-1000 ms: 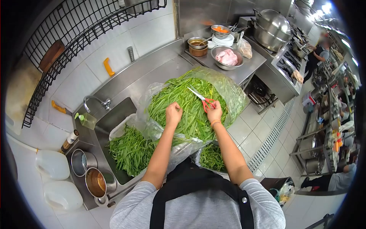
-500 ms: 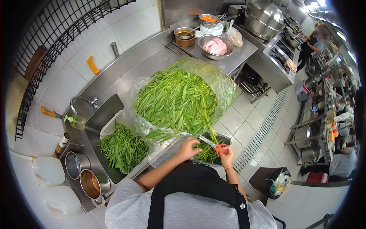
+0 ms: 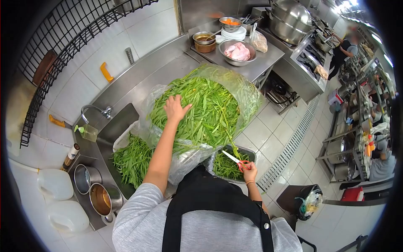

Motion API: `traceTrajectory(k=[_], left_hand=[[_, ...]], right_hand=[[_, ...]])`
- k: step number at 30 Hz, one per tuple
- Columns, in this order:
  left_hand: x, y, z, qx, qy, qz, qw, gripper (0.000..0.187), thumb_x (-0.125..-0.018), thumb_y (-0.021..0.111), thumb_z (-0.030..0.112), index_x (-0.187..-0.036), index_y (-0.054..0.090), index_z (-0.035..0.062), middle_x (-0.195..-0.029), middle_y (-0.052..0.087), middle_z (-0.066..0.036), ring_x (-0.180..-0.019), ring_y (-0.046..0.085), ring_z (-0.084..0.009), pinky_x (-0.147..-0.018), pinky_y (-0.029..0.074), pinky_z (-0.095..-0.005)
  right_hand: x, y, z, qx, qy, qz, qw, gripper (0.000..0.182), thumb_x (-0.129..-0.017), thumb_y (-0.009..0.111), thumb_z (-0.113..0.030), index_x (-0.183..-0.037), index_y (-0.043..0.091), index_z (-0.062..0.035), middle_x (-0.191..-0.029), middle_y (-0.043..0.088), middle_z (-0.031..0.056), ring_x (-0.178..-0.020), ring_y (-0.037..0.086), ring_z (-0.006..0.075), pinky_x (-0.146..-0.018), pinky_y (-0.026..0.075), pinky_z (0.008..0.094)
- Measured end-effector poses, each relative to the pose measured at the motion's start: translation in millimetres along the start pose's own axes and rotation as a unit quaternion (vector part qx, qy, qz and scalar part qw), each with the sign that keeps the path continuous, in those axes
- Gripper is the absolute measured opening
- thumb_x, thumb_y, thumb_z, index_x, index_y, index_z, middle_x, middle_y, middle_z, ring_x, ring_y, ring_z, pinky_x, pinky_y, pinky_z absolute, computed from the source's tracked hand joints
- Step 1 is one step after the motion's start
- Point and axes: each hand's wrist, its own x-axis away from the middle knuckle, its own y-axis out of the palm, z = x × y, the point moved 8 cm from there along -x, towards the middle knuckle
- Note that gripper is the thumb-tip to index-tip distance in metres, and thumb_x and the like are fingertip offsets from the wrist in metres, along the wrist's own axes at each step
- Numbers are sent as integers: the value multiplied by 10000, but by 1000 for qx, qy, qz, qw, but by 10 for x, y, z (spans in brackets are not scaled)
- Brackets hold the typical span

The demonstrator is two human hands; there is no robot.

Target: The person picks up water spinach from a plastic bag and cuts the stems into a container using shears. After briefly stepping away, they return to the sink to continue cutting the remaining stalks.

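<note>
My left hand (image 3: 175, 108) rests with spread fingers on the left part of a big heap of leafy greens (image 3: 205, 109), which lies in a clear plastic bag (image 3: 247, 90). In my right hand (image 3: 250, 171) are red-handled scissors (image 3: 235, 158), their blades pointing up and left over a grey bin (image 3: 252, 155) that holds cut green stems. A few long stems hang from the heap down to the bin. More greens (image 3: 136, 161) lie in a white basket in the sink, left of my left forearm.
A steel sink (image 3: 121, 115) with a tap (image 3: 94, 110) is at the left. A bowl of raw meat (image 3: 237, 52) stands behind the greens. A black trash bin (image 3: 294, 199) is at the right. A person (image 3: 346, 48) stands far off.
My left hand has moved from near the scissors up and left onto the heap, and its fingers have spread. My right hand still holds the scissors over the bin.
</note>
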Motion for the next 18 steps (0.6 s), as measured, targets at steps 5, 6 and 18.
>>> traceTrajectory(k=[5, 6, 18], left_hand=[[102, 117, 122, -47, 85, -23, 995, 444, -723, 679, 403, -985, 493, 97, -1018, 477, -119, -995, 445, -290, -790, 361, -463], [107, 95, 80, -17, 76, -20, 997, 475, -716, 681, 406, -1012, 486, 90, -1059, 482, -128, -1006, 447, -295, -805, 365, -465], [306, -132, 389, 38, 86, -36, 995, 470, -693, 631, 380, -974, 501, 27, -897, 578, -152, -899, 523, -296, -743, 413, -449]], right_hand=[[178, -201, 178, -5, 15, 11, 1000, 280, -642, 700, 112, -699, 487, -60, -667, 556, -16, -625, 504, 48, -575, 448, 207], [207, -234, 196, 17, 16, 12, 1000, 271, -649, 705, 103, -706, 493, -57, -667, 558, -14, -625, 505, 49, -578, 447, 205], [420, -639, 103, -46, 18, 42, 998, 311, -653, 695, 102, -668, 434, -66, -673, 539, -15, -607, 471, 36, -536, 435, 202]])
